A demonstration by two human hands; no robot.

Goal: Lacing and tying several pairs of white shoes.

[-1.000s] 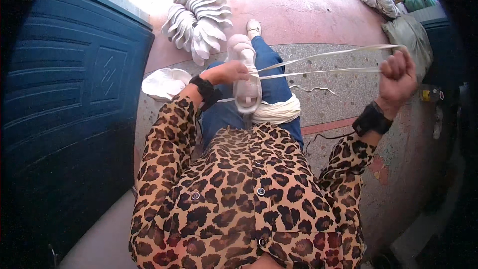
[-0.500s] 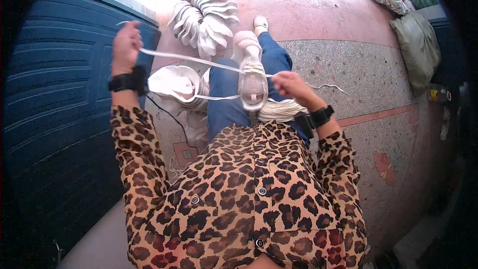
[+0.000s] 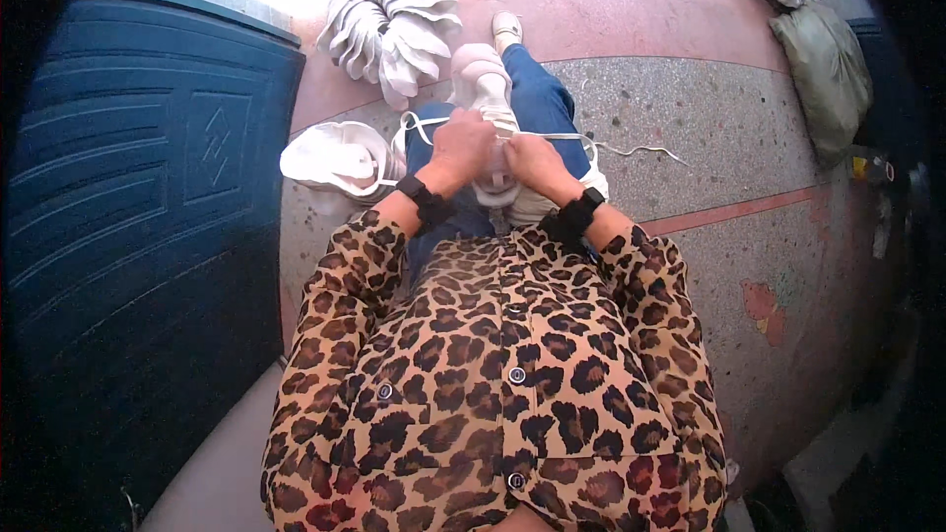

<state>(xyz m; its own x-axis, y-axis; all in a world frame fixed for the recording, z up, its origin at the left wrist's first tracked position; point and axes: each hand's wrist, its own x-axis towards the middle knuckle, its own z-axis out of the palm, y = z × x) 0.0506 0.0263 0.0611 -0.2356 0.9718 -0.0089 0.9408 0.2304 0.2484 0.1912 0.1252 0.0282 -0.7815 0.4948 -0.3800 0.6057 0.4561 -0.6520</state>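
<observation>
A pale pink-white shoe upper (image 3: pixel 481 74) lies between my knees, its toe end toward me and partly covered by my hands. My left hand (image 3: pixel 463 148) is closed over its left side, pinching the white shoelace (image 3: pixel 419 122), which loops out to the left. Close beside it, my right hand (image 3: pixel 537 164) has its fingers pinched at the eyelets, where the lace seems to pass. Exactly what sits between those fingertips is hidden. From there lace trails right across my knee. A bundle of white laces (image 3: pixel 532 209) rests on my right thigh, partly under my forearm.
More white shoe uppers (image 3: pixel 330 156) sit stacked left of my left knee. Farther out, a large fanned pile of uppers (image 3: pixel 389 30) lies on the floor. A dark blue panelled door (image 3: pixel 148 187) stands along the left, and a full greenish sack (image 3: pixel 823 79) stands at the right.
Both hands have come inward to the shoe upper; the left was far out to the left, pulling the lace taut. The lace now hangs in a slack loop.
</observation>
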